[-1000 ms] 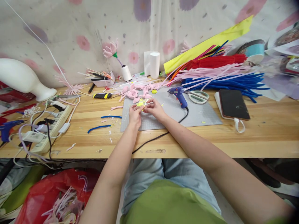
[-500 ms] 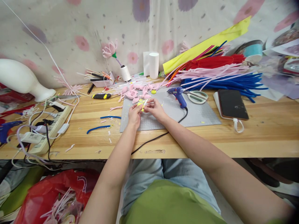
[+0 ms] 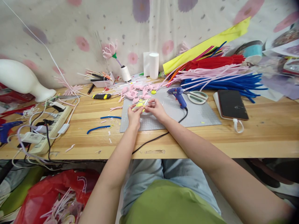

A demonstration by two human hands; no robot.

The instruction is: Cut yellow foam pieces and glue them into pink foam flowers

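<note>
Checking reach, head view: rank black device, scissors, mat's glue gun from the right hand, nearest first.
From the right hand:
1. Glue gun: right side, on the mat
2. Scissors: just right of it
3. Black device: right of the mat

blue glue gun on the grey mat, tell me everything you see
The blue glue gun looks plastic, with small red marks. It lies on the grey mat, nozzle pointing left, handle towards the person. A black cord leaves the handle's end. The scissors are close on its right; whether they touch it is unclear. No hand touches it.
</note>
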